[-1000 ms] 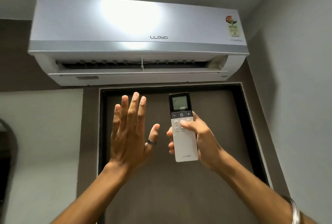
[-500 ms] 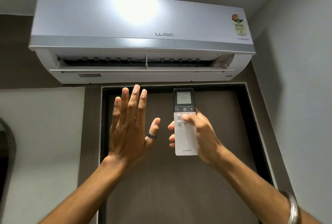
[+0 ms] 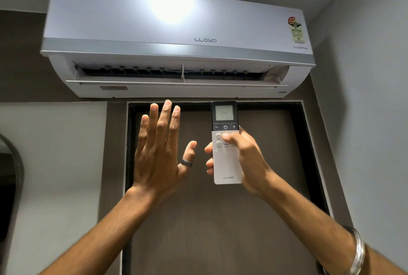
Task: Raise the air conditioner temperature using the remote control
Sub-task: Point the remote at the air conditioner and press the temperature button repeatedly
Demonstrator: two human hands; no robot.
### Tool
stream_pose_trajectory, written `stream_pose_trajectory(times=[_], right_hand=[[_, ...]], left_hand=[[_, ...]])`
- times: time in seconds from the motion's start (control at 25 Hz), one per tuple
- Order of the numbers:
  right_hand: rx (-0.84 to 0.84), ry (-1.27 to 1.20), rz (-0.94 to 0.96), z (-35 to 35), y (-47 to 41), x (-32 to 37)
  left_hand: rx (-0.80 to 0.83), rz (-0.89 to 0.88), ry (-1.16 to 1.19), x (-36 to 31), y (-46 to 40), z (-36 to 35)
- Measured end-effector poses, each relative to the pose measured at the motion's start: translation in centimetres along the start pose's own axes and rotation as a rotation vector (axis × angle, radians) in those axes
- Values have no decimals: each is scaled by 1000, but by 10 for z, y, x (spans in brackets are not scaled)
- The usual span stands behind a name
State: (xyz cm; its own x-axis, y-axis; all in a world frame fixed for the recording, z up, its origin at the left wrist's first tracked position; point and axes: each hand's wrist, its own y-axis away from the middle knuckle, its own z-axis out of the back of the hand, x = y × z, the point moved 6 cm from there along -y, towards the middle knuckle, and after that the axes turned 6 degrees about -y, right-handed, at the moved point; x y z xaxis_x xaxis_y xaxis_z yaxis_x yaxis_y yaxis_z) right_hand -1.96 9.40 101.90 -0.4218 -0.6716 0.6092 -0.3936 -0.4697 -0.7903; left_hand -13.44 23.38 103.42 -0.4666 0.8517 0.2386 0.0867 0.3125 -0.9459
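Observation:
A white wall-mounted air conditioner [image 3: 176,38] hangs high on the wall, its louvre open. Below it, my right hand [image 3: 245,157] grips a slim white remote control [image 3: 225,164] held upright and aimed at the unit. The remote's screen reads 24. My thumb lies across the white buttons just under the dark strip with the minus, power and plus keys. My left hand [image 3: 159,153] is raised flat beside the remote, fingers straight and apart, a dark ring on the thumb, holding nothing.
A dark brown door [image 3: 216,219] in a black frame fills the wall under the unit. A grey side wall [image 3: 364,120] closes in on the right. A dark arched shape [image 3: 8,186] sits at the left edge.
Both hands and the remote have shifted slightly up and to the right in view. The remote screen now reads 24 clearly. The grip and the flat left hand are unchanged.

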Motion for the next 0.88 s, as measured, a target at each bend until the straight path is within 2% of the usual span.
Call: stream_pose_trajectory(times=[0.2,0.4,0.88], right_hand=[[-2,39,53,-7,2,5],[-13,-36,61,-10,2,8],[-40,51,74,-13,0,12]], left_hand=[[4,-4,-6,2,-2,3],[13,-7,-7,4,-3,8],[-9,10,18,3,-7,10]])
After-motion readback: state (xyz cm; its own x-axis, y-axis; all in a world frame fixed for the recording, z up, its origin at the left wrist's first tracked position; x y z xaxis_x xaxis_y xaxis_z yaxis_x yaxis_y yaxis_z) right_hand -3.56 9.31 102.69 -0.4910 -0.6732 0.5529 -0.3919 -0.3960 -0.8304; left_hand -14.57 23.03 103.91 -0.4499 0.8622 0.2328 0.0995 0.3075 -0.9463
